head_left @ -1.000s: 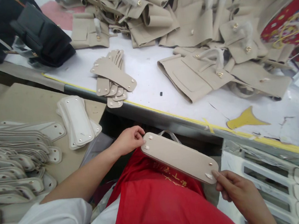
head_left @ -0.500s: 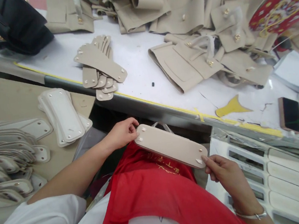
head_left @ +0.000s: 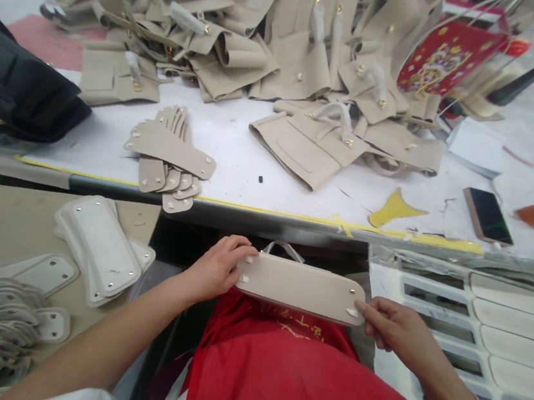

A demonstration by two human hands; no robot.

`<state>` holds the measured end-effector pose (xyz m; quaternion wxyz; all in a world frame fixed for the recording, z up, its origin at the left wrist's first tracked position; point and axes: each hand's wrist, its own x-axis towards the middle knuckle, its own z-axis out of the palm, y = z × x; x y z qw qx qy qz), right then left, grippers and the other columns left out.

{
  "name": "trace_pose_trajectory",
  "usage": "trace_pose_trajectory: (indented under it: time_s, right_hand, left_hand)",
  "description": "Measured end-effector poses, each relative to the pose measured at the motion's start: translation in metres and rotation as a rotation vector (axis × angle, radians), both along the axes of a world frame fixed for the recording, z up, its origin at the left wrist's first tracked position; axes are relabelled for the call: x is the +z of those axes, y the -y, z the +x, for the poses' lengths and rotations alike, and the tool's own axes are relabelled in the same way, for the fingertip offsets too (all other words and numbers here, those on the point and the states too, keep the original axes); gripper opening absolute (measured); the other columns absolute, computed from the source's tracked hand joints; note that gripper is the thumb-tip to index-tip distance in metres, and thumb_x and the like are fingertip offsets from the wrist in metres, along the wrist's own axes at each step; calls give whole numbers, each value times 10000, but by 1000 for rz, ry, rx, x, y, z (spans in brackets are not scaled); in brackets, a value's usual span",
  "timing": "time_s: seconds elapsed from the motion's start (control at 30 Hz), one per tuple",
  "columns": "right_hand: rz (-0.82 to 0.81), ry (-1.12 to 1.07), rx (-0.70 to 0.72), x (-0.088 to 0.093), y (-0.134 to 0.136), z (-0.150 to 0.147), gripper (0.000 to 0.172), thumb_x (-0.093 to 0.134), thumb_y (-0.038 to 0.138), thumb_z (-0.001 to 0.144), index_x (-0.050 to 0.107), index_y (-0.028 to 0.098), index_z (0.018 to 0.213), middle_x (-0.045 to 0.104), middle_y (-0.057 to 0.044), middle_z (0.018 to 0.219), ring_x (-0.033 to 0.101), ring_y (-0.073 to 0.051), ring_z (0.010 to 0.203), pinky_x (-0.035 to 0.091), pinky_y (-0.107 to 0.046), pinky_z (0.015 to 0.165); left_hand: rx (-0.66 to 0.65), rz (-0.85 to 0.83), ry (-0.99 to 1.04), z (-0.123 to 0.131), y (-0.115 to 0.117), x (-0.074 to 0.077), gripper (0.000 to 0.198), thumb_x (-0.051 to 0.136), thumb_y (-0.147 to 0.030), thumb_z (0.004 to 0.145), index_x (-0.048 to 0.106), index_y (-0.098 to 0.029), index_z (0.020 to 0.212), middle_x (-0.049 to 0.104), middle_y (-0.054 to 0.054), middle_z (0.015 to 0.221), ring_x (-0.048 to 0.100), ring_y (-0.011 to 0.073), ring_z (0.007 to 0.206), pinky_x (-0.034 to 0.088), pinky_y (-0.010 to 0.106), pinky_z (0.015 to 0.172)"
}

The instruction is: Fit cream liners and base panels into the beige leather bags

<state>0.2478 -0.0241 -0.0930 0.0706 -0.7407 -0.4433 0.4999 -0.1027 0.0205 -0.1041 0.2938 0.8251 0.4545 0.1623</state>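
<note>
A beige bag base panel (head_left: 300,287), long with rounded ends, is held between my two hands above the red apron (head_left: 289,379). Metal studs sit near its ends, some under small white wraps. My left hand (head_left: 219,267) is closed on its left end, fingers over the top edge. My right hand (head_left: 392,327) pinches the lower right corner between thumb and fingers, beside a white-wrapped stud. A clear strap (head_left: 285,248) loops up behind the panel. What lies beneath the panel is hidden.
Fanned beige panels (head_left: 171,156) lie at the white table's edge. Beige bag pieces (head_left: 309,146) pile up behind. Pale panels (head_left: 104,246) are stacked on the left board. A black bag (head_left: 14,82), a phone (head_left: 487,215) and a white plastic rack (head_left: 433,283) stand around.
The view has tilted up, so most things sit lower and a little further left. My left hand's fingers have shifted onto the panel's top left edge. My right hand keeps its pinch.
</note>
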Motion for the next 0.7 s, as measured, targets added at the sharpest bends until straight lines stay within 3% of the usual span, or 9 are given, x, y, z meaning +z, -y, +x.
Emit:
trace_pose_trajectory:
  time_s: [0.1,0.2,0.37,0.5,0.7]
  right_hand:
    - [-2,8,18,3,-1,-2,387,527,553,725,495,186,605,553,18,476,442,-85,357,321,-208,375]
    - [7,-2,11,4,-1,-2,392,530,554,724,494,185,598,557,16,476,443,-85,352,317,-207,369]
    - [16,-7,7,1,1,0,388,531,548,735,504,180,616,562,17,490,453,-82,358,316,-200,369]
    - [29,-22,-17,0,1,-1,381,555,543,717,513,178,617,559,18,493,446,-75,361,320,-196,368]
    - [14,-18,-36,3,1,-4,357,567,514,712,502,179,610,558,18,491,440,-70,353,321,-186,358]
  left_hand:
    - [-113,101,-92,-1,1,1,266,503,-93,746,628,-209,950,506,86,1172,446,238,1093,379,391,942]
    - [-174,172,-153,-4,2,2,210,542,-187,773,636,-220,958,529,93,1193,440,268,1125,353,429,945]
    - [-273,113,-143,-4,-4,3,435,696,-471,658,610,-210,995,449,127,1348,366,332,1242,269,463,1005]
    - [-316,51,-201,1,-10,2,448,732,-447,635,592,-199,982,483,139,1317,380,325,1236,247,455,1011]
    - [-295,22,-225,2,-11,1,441,717,-433,649,573,-173,974,497,150,1280,450,315,1158,315,441,975]
